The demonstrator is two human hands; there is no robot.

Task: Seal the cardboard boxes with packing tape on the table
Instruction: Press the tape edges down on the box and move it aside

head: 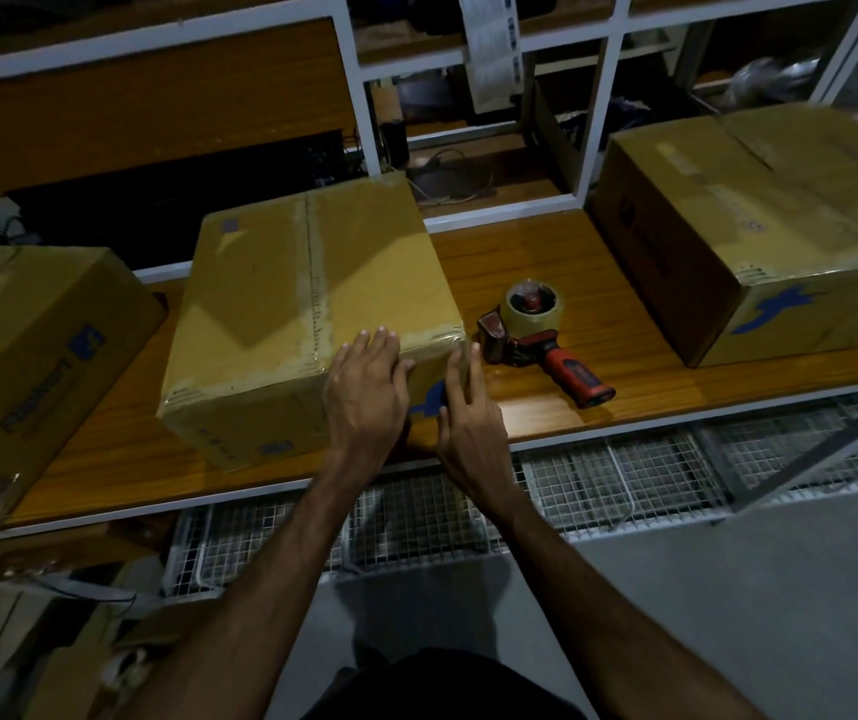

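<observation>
- I see a dim room with a wooden tabletop [520,262] backed by white-framed shelving [349,80].
- The middle cardboard box [307,309] sits at the tabletop's front edge, its top seam taped.
- My left hand [364,392] lies flat with straight fingers against the box's near right corner.
- My right hand [468,407] presses straight fingers on the same corner's side face; neither hand grasps anything.
- The tape dispenser [536,335] lies just beside the box, to its right, red handle toward the front edge.
- A left box [37,356] and a right box [759,226] stand near the tabletop's ends.
</observation>
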